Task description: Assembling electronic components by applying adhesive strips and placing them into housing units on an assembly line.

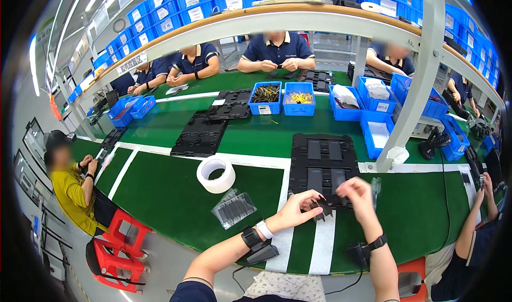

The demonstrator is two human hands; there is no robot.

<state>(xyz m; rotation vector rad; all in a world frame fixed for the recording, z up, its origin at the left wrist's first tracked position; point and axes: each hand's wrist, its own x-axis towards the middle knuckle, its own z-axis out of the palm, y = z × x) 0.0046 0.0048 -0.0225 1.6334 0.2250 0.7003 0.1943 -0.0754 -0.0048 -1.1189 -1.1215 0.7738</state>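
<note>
My left hand (297, 209) holds a small black plastic part (323, 212) between thumb and fingers, over the near edge of the table. Just to its right, my right hand (358, 196) is raised with its fingers curled together; whatever they pinch is too small or hidden to make out. Directly beyond both hands lies a black moulded tray (326, 166) with rectangular recesses, its near edge partly covered by my fingers. Left of my left hand, a clear plastic pack of dark strips (234, 209) lies near a roll of white tape (227, 182).
More black trays (198, 134) lie across the green table (160, 187). Blue bins hold dark pieces (265, 110) and yellow pieces (298, 111). A white post (413, 88) rises at the right. Co-workers sit opposite and at both sides; red stools (114, 264) stand lower left.
</note>
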